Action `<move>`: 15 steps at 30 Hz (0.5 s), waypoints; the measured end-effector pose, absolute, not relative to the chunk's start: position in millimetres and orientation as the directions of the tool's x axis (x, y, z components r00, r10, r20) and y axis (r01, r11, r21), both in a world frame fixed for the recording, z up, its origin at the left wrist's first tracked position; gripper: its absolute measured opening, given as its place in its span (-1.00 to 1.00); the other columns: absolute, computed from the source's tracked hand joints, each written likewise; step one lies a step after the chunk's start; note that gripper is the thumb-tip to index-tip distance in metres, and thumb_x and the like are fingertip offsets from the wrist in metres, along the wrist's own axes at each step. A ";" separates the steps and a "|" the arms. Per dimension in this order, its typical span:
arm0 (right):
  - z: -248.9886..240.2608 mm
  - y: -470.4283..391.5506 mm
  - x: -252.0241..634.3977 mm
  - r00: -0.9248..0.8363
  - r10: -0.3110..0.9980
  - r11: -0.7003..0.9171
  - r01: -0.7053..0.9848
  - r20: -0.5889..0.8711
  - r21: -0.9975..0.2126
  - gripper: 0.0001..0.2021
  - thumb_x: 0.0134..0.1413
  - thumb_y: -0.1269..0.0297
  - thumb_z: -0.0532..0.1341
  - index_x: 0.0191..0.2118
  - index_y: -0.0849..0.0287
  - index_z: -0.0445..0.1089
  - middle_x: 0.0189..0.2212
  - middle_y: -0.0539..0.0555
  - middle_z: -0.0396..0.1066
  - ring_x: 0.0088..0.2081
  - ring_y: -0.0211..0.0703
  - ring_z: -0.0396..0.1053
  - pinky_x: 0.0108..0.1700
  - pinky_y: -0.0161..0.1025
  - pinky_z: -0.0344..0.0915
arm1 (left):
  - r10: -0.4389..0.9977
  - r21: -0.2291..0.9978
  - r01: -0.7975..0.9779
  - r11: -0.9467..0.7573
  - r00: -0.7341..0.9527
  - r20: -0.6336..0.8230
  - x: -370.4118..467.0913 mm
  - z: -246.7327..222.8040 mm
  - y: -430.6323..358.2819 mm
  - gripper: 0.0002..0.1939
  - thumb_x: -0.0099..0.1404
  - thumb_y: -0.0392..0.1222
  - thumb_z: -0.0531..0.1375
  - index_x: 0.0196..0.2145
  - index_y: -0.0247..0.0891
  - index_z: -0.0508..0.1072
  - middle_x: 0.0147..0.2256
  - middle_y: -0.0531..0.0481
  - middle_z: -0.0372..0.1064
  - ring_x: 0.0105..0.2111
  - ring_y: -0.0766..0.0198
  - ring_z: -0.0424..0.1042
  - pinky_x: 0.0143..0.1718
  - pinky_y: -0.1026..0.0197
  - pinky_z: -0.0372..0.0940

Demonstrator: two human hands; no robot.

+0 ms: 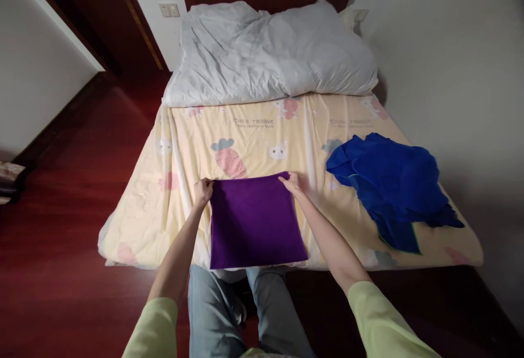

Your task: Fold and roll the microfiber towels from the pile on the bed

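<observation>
Left hand [203, 191] and right hand [290, 182] pinching purple cloth [254, 224] at far corners, each grip clamping fabric. Cloth lying on bed [139, 221], extending from grip back toward person; longer side unclear. Blue cloth [393, 183] lying nearer right hand.

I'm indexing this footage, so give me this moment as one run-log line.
left hand: grips far left corner | right hand: grips far right corner | purple cloth: flat on bed | blue cloth: crumpled, right
</observation>
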State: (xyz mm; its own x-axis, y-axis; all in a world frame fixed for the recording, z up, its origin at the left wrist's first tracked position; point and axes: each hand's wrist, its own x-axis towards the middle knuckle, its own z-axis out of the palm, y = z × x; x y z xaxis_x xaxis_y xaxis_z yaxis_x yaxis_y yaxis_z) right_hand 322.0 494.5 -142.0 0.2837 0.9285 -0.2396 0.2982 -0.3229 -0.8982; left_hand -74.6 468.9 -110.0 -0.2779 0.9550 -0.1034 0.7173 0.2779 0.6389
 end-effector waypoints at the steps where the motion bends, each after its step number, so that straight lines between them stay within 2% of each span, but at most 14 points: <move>1: -143.4 496.5 322.0 0.309 0.926 -0.318 0.322 -0.219 -0.892 -0.81 -0.17 0.27 0.42 -0.45 0.12 0.41 -0.44 0.05 0.51 -0.33 -0.06 0.47 -0.13 -0.10 0.48 | 0.954 0.646 0.714 0.272 -0.289 -0.083 -72.3 -112.4 469.9 -0.77 0.29 -0.11 0.17 -0.30 -0.26 0.60 -0.25 -0.17 0.61 -0.20 0.07 0.59 -0.04 0.12 0.40; 5: -145.8 505.3 321.5 0.382 0.918 -0.281 0.435 -0.108 -0.855 -0.83 -0.09 0.26 0.38 -0.35 0.13 0.43 -0.34 0.15 0.54 -0.25 0.04 0.49 0.01 -0.02 0.45 | 0.951 0.709 0.681 0.184 -0.306 0.047 -64.8 -115.9 483.6 -0.72 0.35 -0.09 0.13 -0.21 -0.28 0.58 -0.21 -0.17 0.59 -0.21 0.10 0.57 -0.07 0.14 0.42; 9: -145.0 506.0 314.7 0.344 0.939 -0.213 0.519 -0.026 -0.828 -0.67 0.13 0.21 0.27 -0.01 0.21 0.45 -0.08 0.30 0.54 0.00 0.14 0.47 0.23 0.08 0.32 | 0.967 0.667 0.737 0.106 -0.232 0.103 -62.9 -110.7 505.4 -0.70 0.39 -0.14 0.09 -0.10 -0.29 0.56 -0.10 -0.20 0.56 -0.11 0.10 0.54 0.04 0.11 0.40; 12: -140.2 492.9 302.6 0.293 0.952 -0.123 0.638 0.092 -0.760 -0.50 0.27 0.23 0.15 0.27 0.27 0.29 0.22 0.37 0.37 0.29 0.19 0.25 0.39 0.20 0.10 | 0.986 0.570 0.813 0.118 -0.165 0.032 -59.0 -106.4 509.1 -0.65 0.39 -0.30 0.00 -0.05 -0.31 0.54 -0.01 -0.26 0.52 0.05 0.02 0.48 0.16 0.01 0.35; 15: -133.2 470.8 289.2 0.112 0.968 0.042 0.806 0.223 -0.590 -0.43 0.39 0.24 0.03 0.44 0.27 0.10 0.45 0.30 0.05 0.49 0.19 -0.10 0.47 0.29 -0.17 | 0.987 0.477 0.879 0.006 -0.083 0.140 -45.9 -106.5 491.8 -0.52 0.37 -0.40 -0.08 0.12 -0.35 0.46 0.28 -0.30 0.31 0.36 -0.04 0.18 0.37 -0.14 0.12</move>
